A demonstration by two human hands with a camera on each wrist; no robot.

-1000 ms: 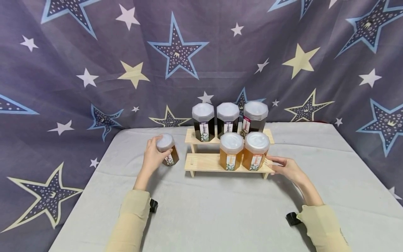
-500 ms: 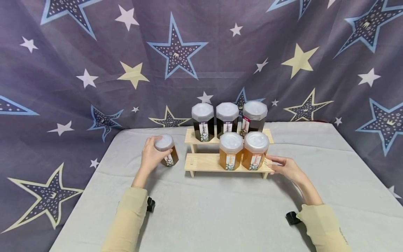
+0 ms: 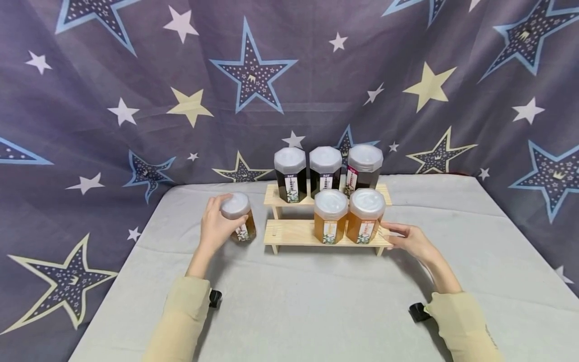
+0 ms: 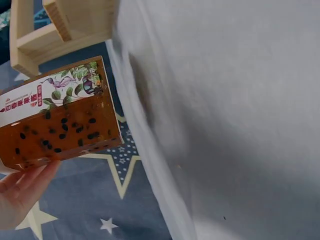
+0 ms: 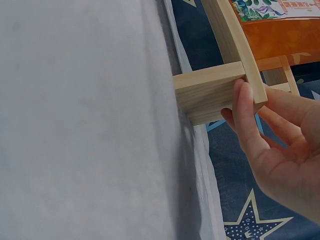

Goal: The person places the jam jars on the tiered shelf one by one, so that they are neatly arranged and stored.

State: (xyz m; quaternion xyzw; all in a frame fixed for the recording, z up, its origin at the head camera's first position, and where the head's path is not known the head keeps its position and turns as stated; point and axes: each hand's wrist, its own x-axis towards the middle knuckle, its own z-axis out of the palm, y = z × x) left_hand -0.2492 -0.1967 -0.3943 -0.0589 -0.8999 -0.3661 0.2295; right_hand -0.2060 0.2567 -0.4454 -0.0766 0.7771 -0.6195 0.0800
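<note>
My left hand (image 3: 214, 223) grips a clear-lidded jar (image 3: 245, 230) around its lid, thumb in front, left of the wooden two-tier rack (image 3: 289, 232). Up close in the left wrist view, the jar (image 4: 70, 125) is faceted and filled with amber jam full of dark seeds. My right hand (image 3: 413, 244) pinches the right end of the rack's lower shelf; the right wrist view has its fingers around the board's corner (image 5: 250, 75). Two amber jars, one in the middle (image 3: 331, 229) and one at the right (image 3: 362, 229), stand on that shelf, whose left part is bare.
Three dark jars, left (image 3: 291, 187), middle (image 3: 324, 181) and right (image 3: 368, 178), fill the upper shelf. A pale grey cloth (image 3: 307, 301) covers the table. Behind hangs a purple-grey star-patterned curtain (image 3: 149, 100). Each wrist wears a small black device.
The left hand and its jar have shifted very slightly left. The right hand keeps its hold on the rack, and the shelved jars stay put.
</note>
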